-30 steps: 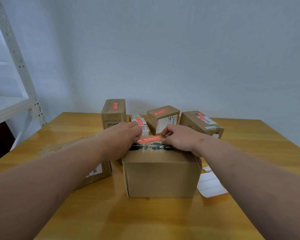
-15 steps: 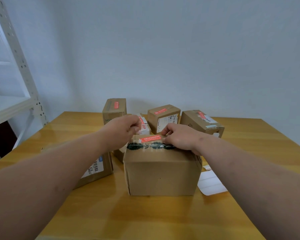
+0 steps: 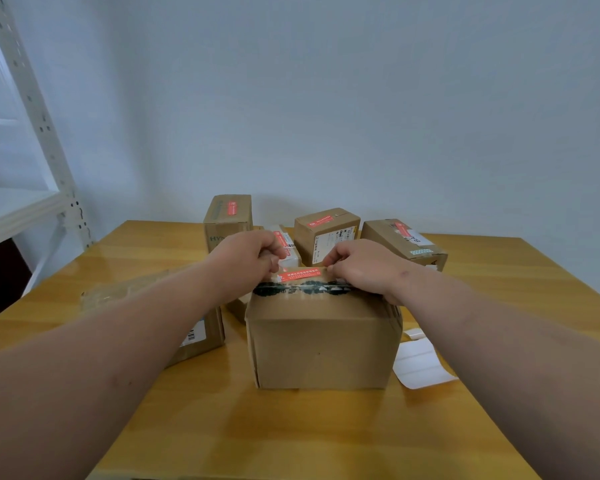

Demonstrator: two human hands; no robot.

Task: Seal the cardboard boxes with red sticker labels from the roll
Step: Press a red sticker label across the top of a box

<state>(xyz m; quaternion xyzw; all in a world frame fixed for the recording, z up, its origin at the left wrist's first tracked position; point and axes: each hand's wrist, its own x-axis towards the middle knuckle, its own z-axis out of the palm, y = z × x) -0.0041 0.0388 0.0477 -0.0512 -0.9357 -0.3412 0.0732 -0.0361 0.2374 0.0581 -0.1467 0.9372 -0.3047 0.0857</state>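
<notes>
A brown cardboard box [image 3: 323, 341] with dark printed tape along its top edge stands in the middle of the wooden table [image 3: 291, 431]. A red sticker label [image 3: 300, 274] lies across its top. My right hand [image 3: 361, 268] rests on the box top, thumb and forefinger pinched at the label's right end. My left hand [image 3: 246, 259] hovers just above the label's left end, fingers curled shut with nothing visible in them. The label roll itself is not visible.
Behind stand several boxes bearing red labels: a tall one [image 3: 227, 216], a small one [image 3: 288, 249], and two more [image 3: 326, 233] [image 3: 402, 242]. Another box [image 3: 201, 337] lies under my left forearm. White backing paper [image 3: 420, 368] lies right; a clear bag [image 3: 118, 292] and shelf post [image 3: 32, 126] left.
My left hand has lifted off the box top and closed its fingers above the label's left end. The right hand has stayed at the label's right end.
</notes>
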